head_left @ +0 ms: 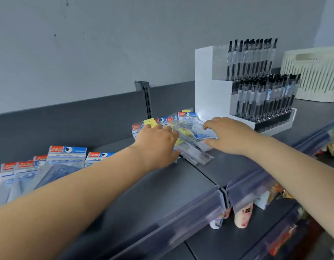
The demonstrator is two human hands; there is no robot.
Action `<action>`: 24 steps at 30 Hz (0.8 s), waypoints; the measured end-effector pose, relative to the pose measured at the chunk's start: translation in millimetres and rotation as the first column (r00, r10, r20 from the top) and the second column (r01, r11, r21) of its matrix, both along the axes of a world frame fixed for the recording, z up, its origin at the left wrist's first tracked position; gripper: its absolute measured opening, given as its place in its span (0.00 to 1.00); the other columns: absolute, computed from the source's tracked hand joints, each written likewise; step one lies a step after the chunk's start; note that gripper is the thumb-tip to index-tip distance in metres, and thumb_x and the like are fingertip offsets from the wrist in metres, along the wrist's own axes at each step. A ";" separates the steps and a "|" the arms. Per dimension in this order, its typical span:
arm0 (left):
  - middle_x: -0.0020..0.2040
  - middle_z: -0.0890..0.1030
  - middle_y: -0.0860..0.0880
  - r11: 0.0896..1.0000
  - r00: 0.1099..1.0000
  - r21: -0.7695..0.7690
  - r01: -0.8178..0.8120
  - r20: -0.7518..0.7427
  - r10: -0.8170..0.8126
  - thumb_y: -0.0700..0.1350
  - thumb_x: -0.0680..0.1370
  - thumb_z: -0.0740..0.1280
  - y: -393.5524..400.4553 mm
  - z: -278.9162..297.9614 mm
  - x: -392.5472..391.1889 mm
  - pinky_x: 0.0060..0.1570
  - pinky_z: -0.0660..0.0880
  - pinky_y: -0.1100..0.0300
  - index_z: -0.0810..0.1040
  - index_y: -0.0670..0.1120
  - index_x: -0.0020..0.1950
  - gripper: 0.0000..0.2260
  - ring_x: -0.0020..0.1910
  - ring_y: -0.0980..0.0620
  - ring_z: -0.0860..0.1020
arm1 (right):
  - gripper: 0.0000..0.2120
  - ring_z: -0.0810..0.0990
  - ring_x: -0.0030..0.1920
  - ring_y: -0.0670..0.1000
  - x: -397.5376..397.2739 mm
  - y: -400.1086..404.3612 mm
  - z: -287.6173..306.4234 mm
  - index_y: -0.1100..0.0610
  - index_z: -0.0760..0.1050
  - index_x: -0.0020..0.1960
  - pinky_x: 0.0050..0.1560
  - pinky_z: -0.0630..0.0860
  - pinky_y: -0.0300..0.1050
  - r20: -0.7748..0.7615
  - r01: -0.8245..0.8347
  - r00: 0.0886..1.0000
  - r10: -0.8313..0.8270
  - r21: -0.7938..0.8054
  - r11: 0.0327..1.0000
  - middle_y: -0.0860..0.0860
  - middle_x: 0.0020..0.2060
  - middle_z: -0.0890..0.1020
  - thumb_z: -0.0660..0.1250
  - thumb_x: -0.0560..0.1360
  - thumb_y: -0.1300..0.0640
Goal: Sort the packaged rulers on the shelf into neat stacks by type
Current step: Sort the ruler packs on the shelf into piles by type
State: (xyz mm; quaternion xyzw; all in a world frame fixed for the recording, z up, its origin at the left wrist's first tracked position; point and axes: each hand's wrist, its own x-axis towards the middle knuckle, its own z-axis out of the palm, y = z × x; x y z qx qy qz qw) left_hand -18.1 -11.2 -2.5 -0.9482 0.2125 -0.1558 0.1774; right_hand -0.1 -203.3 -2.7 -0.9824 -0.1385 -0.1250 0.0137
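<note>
Both arms reach forward over the dark grey shelf (181, 181) toward a loose heap of packaged rulers (188, 139) that lies near the back, just left of a white display stand (209, 87) full of black pens; the packets in the heap overlap at different angles and some carry yellow price stickers. The left hand (156, 145) lies on the left part of the heap with its fingers bent over the packets and touching them, but I cannot tell if it really grips one; the right hand (226, 134) is spread wide over the right part of the heap, the fingers relaxed and slightly bent, the thumb low near the shelf, and it holds nothing that I can see. A second group of ruler packets (50, 166), with red and blue "GEOMETRIC" headers, lies in an overlapping row at the far left of the shelf, partly behind the left forearm. A cream slotted basket (316, 76) stands behind the pen stand, at the right.
</note>
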 end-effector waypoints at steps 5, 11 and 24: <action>0.66 0.72 0.50 0.999 0.993 -0.043 -0.026 -0.118 0.021 0.60 0.80 0.49 -8.6 -13.7 22.7 0.60 0.64 0.53 0.66 0.53 0.69 0.22 0.66 0.46 0.69 | 0.19 0.73 0.61 0.55 38.8 -3.0 -6.2 0.53 0.66 0.68 0.57 0.72 0.49 -0.099 0.044 0.994 -0.039 0.047 0.998 0.53 0.62 0.74 0.58 0.78 0.49; 0.73 0.63 0.57 0.994 0.961 -0.105 -0.015 -0.277 -0.015 0.61 0.80 0.49 -6.4 -17.0 29.7 0.68 0.59 0.55 0.61 0.59 0.74 0.22 0.71 0.50 0.63 | 0.18 0.75 0.57 0.56 63.4 -3.4 -13.9 0.55 0.68 0.64 0.58 0.73 0.51 -0.157 0.047 0.987 -0.018 0.179 0.983 0.54 0.60 0.76 0.61 0.76 0.52; 0.62 0.75 0.56 0.934 0.932 -0.234 -0.270 -0.307 0.192 0.61 0.76 0.61 -3.4 -4.2 -12.0 0.56 0.73 0.55 0.73 0.55 0.61 0.18 0.58 0.51 0.74 | 0.23 0.74 0.58 0.51 51.7 -26.4 -14.1 0.54 0.70 0.65 0.58 0.71 0.44 -0.247 -0.102 0.952 0.181 0.302 0.948 0.51 0.61 0.75 0.69 0.72 0.50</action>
